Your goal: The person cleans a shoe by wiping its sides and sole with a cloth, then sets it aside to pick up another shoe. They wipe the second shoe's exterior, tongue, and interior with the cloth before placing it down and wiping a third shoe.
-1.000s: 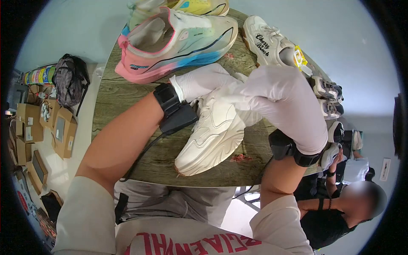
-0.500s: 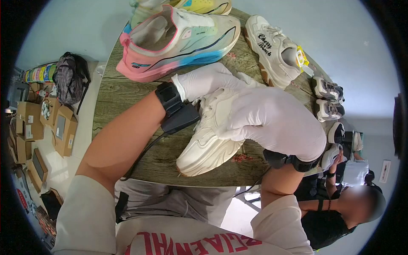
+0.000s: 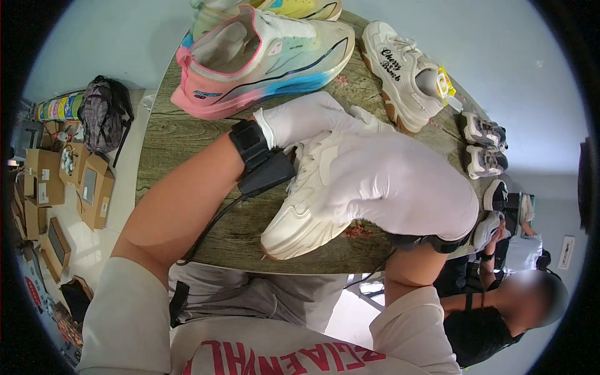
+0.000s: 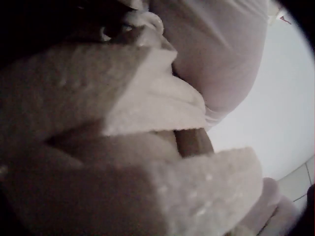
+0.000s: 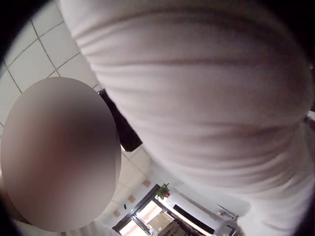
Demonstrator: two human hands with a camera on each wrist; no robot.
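Note:
A white chunky shoe (image 3: 300, 222) lies tilted on the wooden table in the head view, its toe toward the near edge. My gloved left hand (image 3: 309, 119) grips its far part; the fingertips are hidden behind it. Over the shoe's right side bends my gloved right hand (image 3: 394, 178), its fingers against the upper near the toe; whether they hold anything cannot be told. White material (image 4: 147, 93) fills the left wrist view, with a gloved hand (image 4: 211, 49) beside it. Mostly glove (image 5: 197, 93) shows in the right wrist view, and no fingertips.
A pink, green and blue shoe (image 3: 269, 59) stands beyond my hands on the table (image 3: 181, 150). A white lettered shoe (image 3: 400, 75) is at the far right, with a yellow packet (image 3: 445, 85). Smaller shoes (image 3: 484, 144) line the right side. A person (image 3: 500, 312) is at lower right.
My right hand has moved down along the shoe toward its toe, uncovering more of the lettered shoe beyond. My left hand keeps nearly the same place.

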